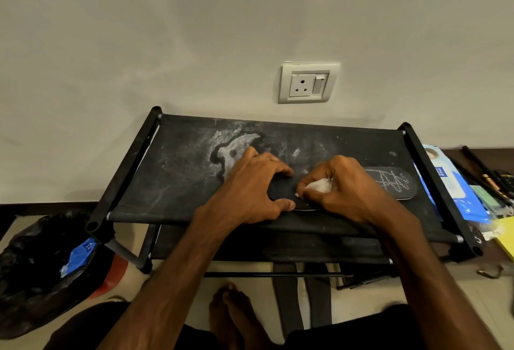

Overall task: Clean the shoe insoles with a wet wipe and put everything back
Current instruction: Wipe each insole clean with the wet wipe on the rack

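Where the black shoe rack (180, 183) stands against the pale wall, a white socket plate (307, 82) sits just above its back rail. To my left on the floor slumps a crumpled black bin bag (36, 271) with a blue wrapper (79, 255) lying in its mouth. To my right, just beside the rack's end bar, lies a blue wipe pack (450, 183), with a yellow pad (506, 235) at the frame's edge and some dark rods (484, 169) beyond it. My bare foot (233, 310) shows below the rack. My own hands cover the left half of the insole, so that end is hidden.

The rack's top shelf is taut black fabric slung between round bars, dusty, with a whitish, ragged stain (233, 149) left of middle. The insole (389, 183) lies flat on this shelf, right of middle, lengthwise from left to right. It is dark and rounded at the end, with a pale zigzag pattern on top and a thin light rim along its near edge. The wet wipe (319, 186) is white and bunched into a small wad.

My left hand (250, 191) arches over the insole, fingertips on the far edge and thumb on the near edge, gripping it across its width. My right hand (345, 188) is curled tight round the wipe, pressing it down on the insole just beside my left fingers.
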Demonstrator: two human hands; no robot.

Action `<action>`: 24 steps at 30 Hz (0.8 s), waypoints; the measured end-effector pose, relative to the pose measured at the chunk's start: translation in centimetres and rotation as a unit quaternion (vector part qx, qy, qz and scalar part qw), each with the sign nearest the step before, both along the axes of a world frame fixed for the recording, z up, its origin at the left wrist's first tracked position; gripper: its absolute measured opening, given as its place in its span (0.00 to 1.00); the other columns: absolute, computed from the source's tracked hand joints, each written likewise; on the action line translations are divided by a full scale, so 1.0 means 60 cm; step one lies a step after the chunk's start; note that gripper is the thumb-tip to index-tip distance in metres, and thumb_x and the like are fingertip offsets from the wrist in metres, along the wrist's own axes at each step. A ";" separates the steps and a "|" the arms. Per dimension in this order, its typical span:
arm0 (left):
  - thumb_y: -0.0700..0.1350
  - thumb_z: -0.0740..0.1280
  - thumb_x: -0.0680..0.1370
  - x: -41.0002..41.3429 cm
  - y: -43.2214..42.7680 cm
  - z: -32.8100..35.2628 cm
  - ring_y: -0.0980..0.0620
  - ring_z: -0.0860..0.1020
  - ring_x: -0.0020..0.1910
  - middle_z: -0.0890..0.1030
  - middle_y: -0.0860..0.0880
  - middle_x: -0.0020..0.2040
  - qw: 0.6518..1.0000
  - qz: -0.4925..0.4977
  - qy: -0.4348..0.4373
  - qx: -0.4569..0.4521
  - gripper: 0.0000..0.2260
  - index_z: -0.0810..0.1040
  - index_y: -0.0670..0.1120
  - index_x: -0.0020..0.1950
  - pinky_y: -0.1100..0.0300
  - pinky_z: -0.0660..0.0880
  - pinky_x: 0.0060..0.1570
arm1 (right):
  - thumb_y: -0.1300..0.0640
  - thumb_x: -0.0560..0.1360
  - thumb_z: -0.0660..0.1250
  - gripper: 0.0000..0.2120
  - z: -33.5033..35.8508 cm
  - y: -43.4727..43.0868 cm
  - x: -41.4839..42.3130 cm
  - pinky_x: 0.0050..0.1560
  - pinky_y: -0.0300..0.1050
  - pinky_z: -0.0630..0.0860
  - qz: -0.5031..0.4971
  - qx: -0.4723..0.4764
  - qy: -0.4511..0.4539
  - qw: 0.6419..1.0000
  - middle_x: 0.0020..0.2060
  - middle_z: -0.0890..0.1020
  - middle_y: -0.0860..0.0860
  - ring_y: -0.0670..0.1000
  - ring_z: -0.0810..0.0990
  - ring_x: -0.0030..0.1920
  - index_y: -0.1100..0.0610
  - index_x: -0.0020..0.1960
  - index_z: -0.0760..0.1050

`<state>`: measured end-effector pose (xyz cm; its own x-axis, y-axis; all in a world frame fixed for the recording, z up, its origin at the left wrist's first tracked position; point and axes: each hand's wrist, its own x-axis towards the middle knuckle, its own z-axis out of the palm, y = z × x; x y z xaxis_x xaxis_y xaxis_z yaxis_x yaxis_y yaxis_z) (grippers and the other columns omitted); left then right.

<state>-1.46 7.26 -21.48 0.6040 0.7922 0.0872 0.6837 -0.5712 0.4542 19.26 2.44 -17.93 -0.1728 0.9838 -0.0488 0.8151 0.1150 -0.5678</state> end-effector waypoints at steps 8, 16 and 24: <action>0.63 0.75 0.70 0.002 -0.004 0.011 0.52 0.65 0.62 0.75 0.56 0.65 1.000 0.003 0.014 -0.002 0.30 0.75 0.55 0.70 0.54 0.67 0.66 | 0.50 0.70 0.74 0.04 -0.008 -0.006 0.002 0.45 0.50 0.83 -0.032 0.030 -0.029 0.999 0.41 0.86 0.39 0.42 0.83 0.42 0.42 0.43 0.86; 0.61 0.77 0.68 0.002 -0.005 0.014 0.52 0.65 0.62 0.75 0.57 0.64 1.000 0.011 0.001 -0.009 0.30 0.76 0.55 0.68 0.54 0.67 0.65 | 0.42 0.67 0.68 0.10 -0.007 -0.019 -0.001 0.46 0.51 0.83 -0.036 0.002 -0.020 0.999 0.41 0.87 0.39 0.42 0.84 0.43 0.38 0.44 0.86; 0.63 0.75 0.69 0.003 -0.004 0.011 0.52 0.66 0.63 0.75 0.56 0.65 1.000 0.011 0.014 0.003 0.30 0.76 0.56 0.68 0.53 0.67 0.66 | 0.43 0.68 0.69 0.07 -0.018 -0.022 -0.013 0.43 0.51 0.83 -0.069 0.023 0.003 0.997 0.38 0.86 0.41 0.42 0.84 0.39 0.39 0.42 0.85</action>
